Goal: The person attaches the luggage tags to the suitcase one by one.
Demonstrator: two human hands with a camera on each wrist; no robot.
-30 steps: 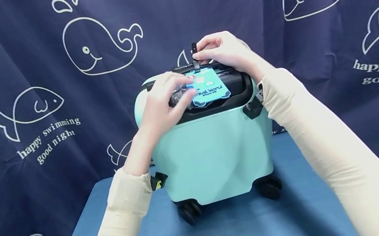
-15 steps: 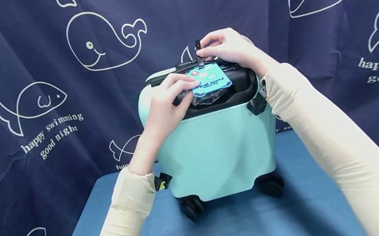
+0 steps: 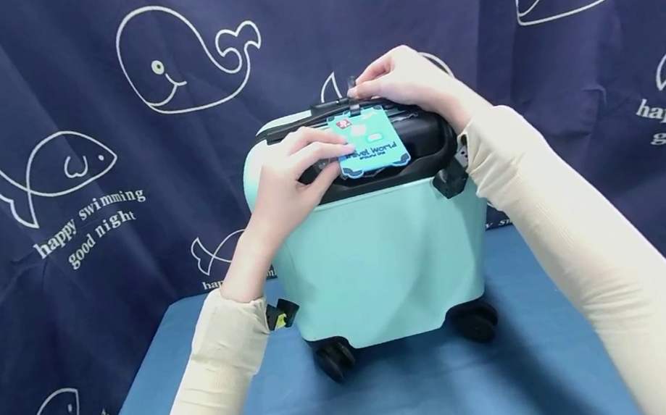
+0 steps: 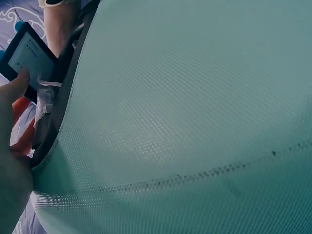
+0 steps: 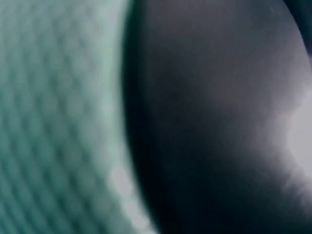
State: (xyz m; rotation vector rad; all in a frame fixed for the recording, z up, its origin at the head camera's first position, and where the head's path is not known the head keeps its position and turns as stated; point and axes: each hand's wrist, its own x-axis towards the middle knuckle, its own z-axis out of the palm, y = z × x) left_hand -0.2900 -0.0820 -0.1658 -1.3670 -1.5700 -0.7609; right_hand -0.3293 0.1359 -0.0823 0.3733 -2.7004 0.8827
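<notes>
A mint-green suitcase with a black top and black wheels stands upright on the blue cloth. Against its top lies a blue luggage tag printed "travel world". My left hand pinches the tag's left edge between thumb and fingers; in the left wrist view the thumb rests on the luggage tag's pale back. My right hand pinches the tag's black strap above the top handle. Its fingertips partly cover the strap. Only a blurred close-up of the suitcase fills the right wrist view.
The blue cloth spreads under and in front of the suitcase. Close behind hangs a dark blue curtain with white whales and lettering. Crumpled clear plastic lies by the handle recess. Small black wrist cameras sit near the suitcase's sides.
My left hand has closed on the luggage tag's left edge. The strap, upright earlier, now stands lower behind my right fingertips. The whole view has shifted slightly.
</notes>
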